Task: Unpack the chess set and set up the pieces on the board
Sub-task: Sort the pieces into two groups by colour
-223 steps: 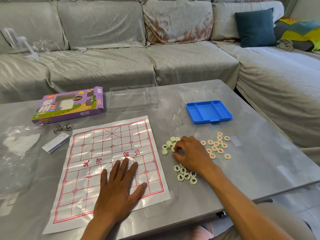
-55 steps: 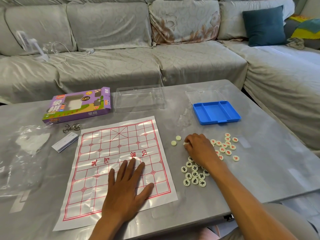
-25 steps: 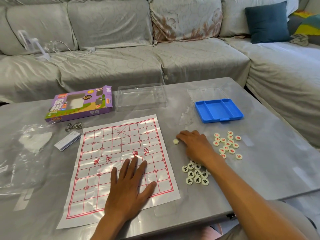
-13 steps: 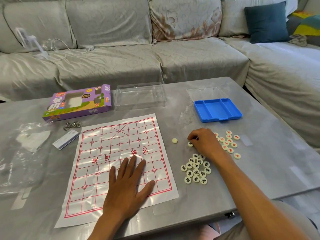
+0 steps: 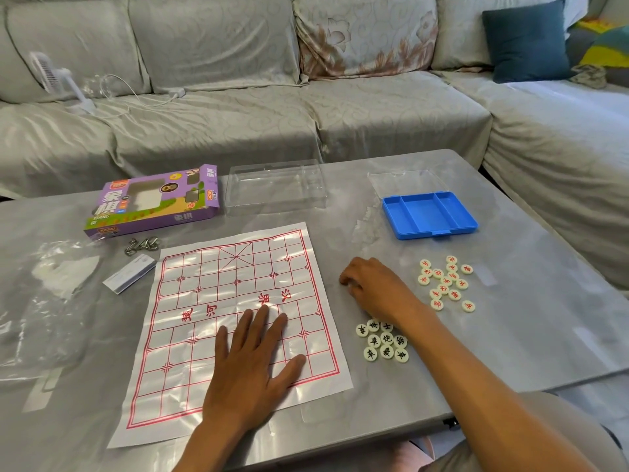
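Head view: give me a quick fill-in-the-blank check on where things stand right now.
The left hand lies flat on the ____.
The blue tray holds ____ pieces.
The pieces nearest the blue tray carry ____ characters.
The black-character pieces lie ____ the board.

Missing words: board; no; red; off

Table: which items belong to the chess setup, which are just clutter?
Job:
board sheet
black-marked pieces
red-marked pieces
left hand, flat on the sheet
right hand, curled

Lying about:
purple box
clear lid
blue tray
plastic bag
metal rings
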Demonstrator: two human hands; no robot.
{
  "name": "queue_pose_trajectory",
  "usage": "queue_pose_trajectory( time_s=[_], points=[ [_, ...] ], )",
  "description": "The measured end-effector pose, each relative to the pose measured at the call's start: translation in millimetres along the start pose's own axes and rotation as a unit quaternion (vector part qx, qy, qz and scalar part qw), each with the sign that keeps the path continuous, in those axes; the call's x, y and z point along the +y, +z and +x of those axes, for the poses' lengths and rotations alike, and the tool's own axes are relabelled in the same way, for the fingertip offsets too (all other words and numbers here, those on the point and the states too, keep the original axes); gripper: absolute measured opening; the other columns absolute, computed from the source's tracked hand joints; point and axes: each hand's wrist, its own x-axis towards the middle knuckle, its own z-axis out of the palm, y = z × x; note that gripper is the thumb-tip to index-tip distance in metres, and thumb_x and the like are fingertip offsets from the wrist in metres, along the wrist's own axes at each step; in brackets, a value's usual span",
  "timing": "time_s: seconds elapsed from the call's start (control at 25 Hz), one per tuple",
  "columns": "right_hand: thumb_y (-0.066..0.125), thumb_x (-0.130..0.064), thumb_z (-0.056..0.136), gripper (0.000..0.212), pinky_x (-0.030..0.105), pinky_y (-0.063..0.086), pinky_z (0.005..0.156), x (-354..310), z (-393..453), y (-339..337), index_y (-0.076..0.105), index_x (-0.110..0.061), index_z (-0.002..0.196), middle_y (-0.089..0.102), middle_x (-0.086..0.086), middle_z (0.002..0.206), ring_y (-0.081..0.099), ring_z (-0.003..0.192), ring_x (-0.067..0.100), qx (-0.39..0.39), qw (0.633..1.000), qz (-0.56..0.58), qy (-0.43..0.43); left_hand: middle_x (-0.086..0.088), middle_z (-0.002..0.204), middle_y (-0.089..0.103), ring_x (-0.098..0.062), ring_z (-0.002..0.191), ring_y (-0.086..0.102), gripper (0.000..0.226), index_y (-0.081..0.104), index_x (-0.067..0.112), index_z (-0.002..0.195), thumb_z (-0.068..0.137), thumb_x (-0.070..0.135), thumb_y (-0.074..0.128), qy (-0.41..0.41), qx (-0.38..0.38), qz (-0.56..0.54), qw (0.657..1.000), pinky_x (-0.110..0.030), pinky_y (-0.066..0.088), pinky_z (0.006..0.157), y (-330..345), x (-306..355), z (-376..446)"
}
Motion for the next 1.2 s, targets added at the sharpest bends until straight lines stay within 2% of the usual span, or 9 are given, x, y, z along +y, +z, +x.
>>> queue_pose_trajectory(
  time_s=[0.08,0.24,0.44,0.6,0.76,0.88,1.0,1.08,1.2],
  points=[
    [0.049,-0.015,0.097,0.024,0.026,0.046,0.089,2.8,0.5,-3.5,0.065,-0.019,0.113,0.061,0.001,0.119,0.056,0.105,0.018,0.014,0.998,0.051,0.043,0.013,0.156,-0.013,-0.016,0.144,-0.014,0.081,0.007,0.047,0.148,0.077,0.084,-0.005,0.0,0.004,-0.004,1.0,-0.049,-0.015,0.114,0.1,-0.3,0.1],
    [0.055,-0.011,0.093,0.023,0.022,0.044,0.088,7.3,-5.8,-13.5,0.071,-0.017,0.108,0.068,0.001,0.113,0.06,0.1,0.014,0.054,0.988,0.121,0.083,0.014,0.156,-0.016,-0.015,0.144,-0.016,0.083,0.003,0.048,0.148,0.075,0.085,-0.008,0.001,0.001,-0.003,1.0,-0.049,-0.016,0.115,1.2,-1.0,0.4],
    [0.062,-0.009,0.088,0.017,0.007,0.039,0.068,13.8,-9.3,-15.7,0.072,-0.02,0.096,0.068,-0.001,0.104,0.056,0.083,0.006,0.017,0.985,0.135,0.103,0.012,0.157,-0.011,-0.017,0.145,-0.012,0.081,0.006,0.047,0.148,0.077,0.085,-0.003,0.001,0.004,-0.002,1.0,-0.05,-0.013,0.115,4.5,-2.1,2.0],
    [0.055,-0.016,0.094,0.019,0.02,0.046,0.084,8.4,-11.1,-14.3,0.068,-0.024,0.106,0.065,-0.006,0.11,0.057,0.096,0.009,0.031,0.994,0.083,0.07,0.008,0.159,0.0,-0.022,0.146,-0.001,0.078,0.015,0.044,0.149,0.082,0.083,0.005,0.007,0.011,-0.003,1.0,-0.056,-0.002,0.116,6.2,-2.9,2.5],
    [0.06,-0.028,0.091,0.017,0.026,0.048,0.084,5.7,-14.9,-6.1,0.066,-0.024,0.106,0.061,-0.005,0.108,0.055,0.096,0.012,0.013,0.998,0.045,0.053,0.011,0.157,-0.013,-0.019,0.145,-0.013,0.084,0.003,0.047,0.148,0.075,0.086,-0.007,0.008,0.007,0.0,1.0,-0.052,-0.014,0.115,5.5,-2.6,1.8],
    [0.057,-0.021,0.092,0.014,0.032,0.049,0.084,24.0,-14.7,-4.1,0.07,-0.021,0.097,0.062,-0.001,0.105,0.058,0.092,0.016,0.067,0.991,0.024,0.116,0.01,0.157,-0.011,-0.019,0.145,-0.011,0.083,0.006,0.046,0.149,0.077,0.085,-0.004,0.007,0.014,-0.006,1.0,-0.052,-0.011,0.115,5.7,-3.3,1.4],
    [0.054,-0.018,0.092,0.017,0.034,0.048,0.083,51.6,-19.5,-10.2,0.07,-0.018,0.097,0.063,0.003,0.108,0.055,0.097,0.021,0.137,0.968,0.016,0.209,0.009,0.158,-0.002,-0.021,0.146,-0.003,0.08,0.015,0.044,0.149,0.08,0.084,0.004,0.007,0.008,-0.007,1.0,-0.055,-0.004,0.116,9.6,-4.3,2.1],
    [0.056,-0.019,0.092,0.016,0.032,0.043,0.085,54.5,-25.7,-18.6,0.07,-0.016,0.098,0.064,0.003,0.109,0.052,0.103,0.021,0.192,0.956,0.048,0.216,0.007,0.159,0.004,-0.022,0.146,0.003,0.079,0.02,0.043,0.148,0.081,0.084,0.008,0.007,0.007,-0.01,1.0,-0.056,-0.001,0.116,9.0,-3.4,2.8],
    [0.054,-0.022,0.094,0.017,0.029,0.041,0.086,23.4,-40.8,-32.3,0.068,-0.018,0.103,0.065,0.0,0.108,0.052,0.102,0.017,0.23,0.957,0.061,0.166,0.014,0.158,-0.003,-0.019,0.147,-0.004,0.082,0.015,0.046,0.145,0.074,0.085,0.006,0.014,-0.007,-0.035,0.999,-0.048,-0.013,0.115,-0.9,-4.7,4.0]
  ],
)
